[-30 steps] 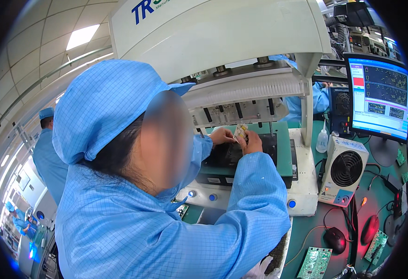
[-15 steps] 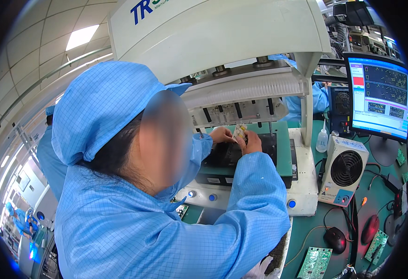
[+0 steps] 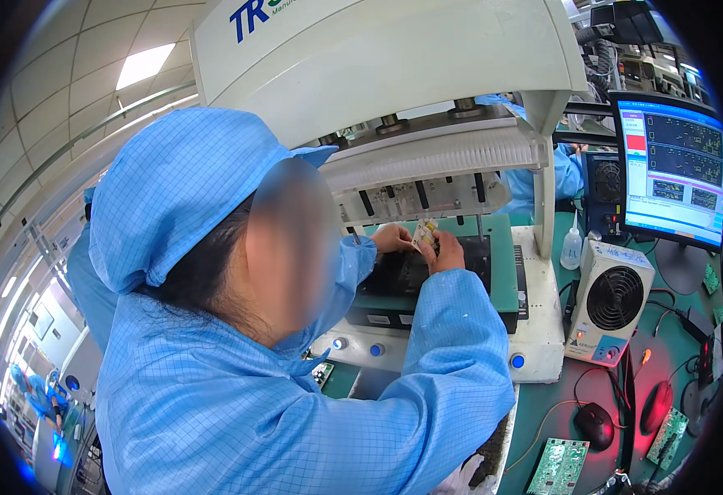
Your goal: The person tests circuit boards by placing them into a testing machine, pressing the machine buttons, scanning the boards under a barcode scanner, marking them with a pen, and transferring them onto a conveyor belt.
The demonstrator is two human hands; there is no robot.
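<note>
Neither of my own hands shows in the head view. In front of me another person [image 3: 295, 412], in a blue gridded coat and cap, leans in at a large pale press-like machine [image 3: 394, 66]. That person's left hand [image 3: 393, 238] and right hand [image 3: 445, 252] pinch a small light board with yellow parts [image 3: 424, 234]. They hold it tilted above the black bed of a green fixture [image 3: 503, 247]. A clear upper plate with black pins [image 3: 452, 198] hangs over it. The person's body hides part of the fixture.
To the right stand a monitor [image 3: 672, 169], a boxy fan unit [image 3: 613, 301] and a small white bottle [image 3: 571, 248]. Two mice [image 3: 595, 425], cables and green circuit boards [image 3: 558, 466] lie on the green bench. Blue buttons [image 3: 517, 360] line the machine's base.
The other person's head and shoulders have shifted very slightly left. Their hands and the small board stay nearly in place.
</note>
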